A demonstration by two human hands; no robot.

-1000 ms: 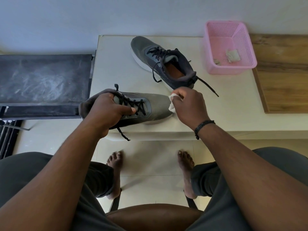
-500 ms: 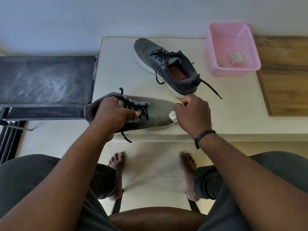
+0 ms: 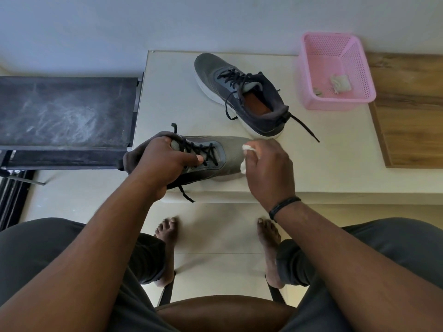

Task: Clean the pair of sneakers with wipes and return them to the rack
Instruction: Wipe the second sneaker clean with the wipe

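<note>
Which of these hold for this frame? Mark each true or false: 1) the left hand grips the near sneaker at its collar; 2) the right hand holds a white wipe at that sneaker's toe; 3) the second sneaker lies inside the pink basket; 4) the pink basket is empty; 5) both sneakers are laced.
1) True. The left hand grips the near sneaker at its collar, thumb on the laces.
2) True. The right hand pinches a white wipe against the toe.
3) False. The second sneaker stands on the pale table, left of the pink basket.
4) False. A crumpled used wipe lies in it.
5) True. Both carry black laces.
</note>
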